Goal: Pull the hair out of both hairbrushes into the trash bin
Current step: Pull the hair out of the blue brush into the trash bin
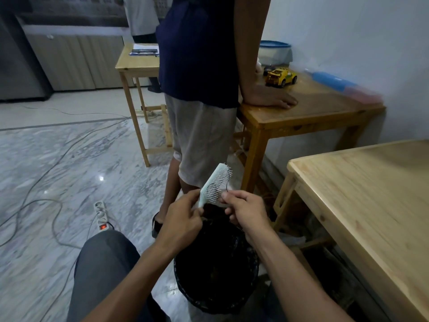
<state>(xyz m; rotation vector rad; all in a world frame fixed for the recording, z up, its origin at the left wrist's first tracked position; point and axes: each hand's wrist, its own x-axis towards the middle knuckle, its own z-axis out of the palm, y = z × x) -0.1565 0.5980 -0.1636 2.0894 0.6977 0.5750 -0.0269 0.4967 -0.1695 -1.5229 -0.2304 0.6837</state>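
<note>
My left hand [183, 214] grips the brush [214, 184] over the bin [216, 270]. Right fingers [226, 195] pinch a hair [228, 180], I think. Few strands remain; second brush unseen.

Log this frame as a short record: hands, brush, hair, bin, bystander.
left hand: grips the handle end of the hairbrush
right hand: pinches a dark hair strand at the bristles
hairbrush: pale mint, tilted, bristles facing right, held above the bin
hair strand: thin loop, partly caught in the bristles
trash bin: black, on the floor below both hands
bystander: standing beyond the bin, hand resting on a wooden table
second hairbrush: not in view
</note>
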